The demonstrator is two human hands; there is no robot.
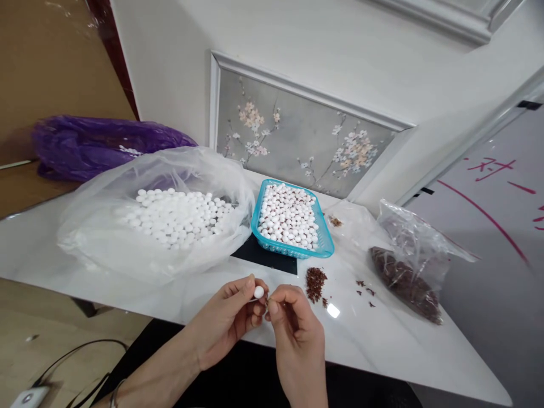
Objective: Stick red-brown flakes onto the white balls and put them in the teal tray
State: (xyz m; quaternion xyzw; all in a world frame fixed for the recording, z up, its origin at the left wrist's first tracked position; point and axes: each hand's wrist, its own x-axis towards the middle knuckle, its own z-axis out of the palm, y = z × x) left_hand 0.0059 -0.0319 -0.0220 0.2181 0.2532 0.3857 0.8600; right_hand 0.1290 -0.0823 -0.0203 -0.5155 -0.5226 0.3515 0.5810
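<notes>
Between thumb and fingers, my left hand (229, 320) grips a small white ball (259, 292), perhaps foam. Close beside it, my right hand (300, 334) is closed in a pinch; what its fingertips hold, if anything, is too small to make out. Just beyond my hands lies a small heap of dark reddish-brown bits (315, 284) on the white table (361, 340). A blue plastic basket (326, 241), full of white balls, many showing brown marks, stands behind them. Farther left, an open clear plastic bag (106, 238) contains plain white balls.
On the right lies a clear zip bag (408, 283) of brown bits, with a few loose pieces near it. A dark flat panel (272, 260) shows under the basket. Behind are a purple bag (85, 147) and a framed flower picture (289, 124); a whiteboard (488, 226) stands right.
</notes>
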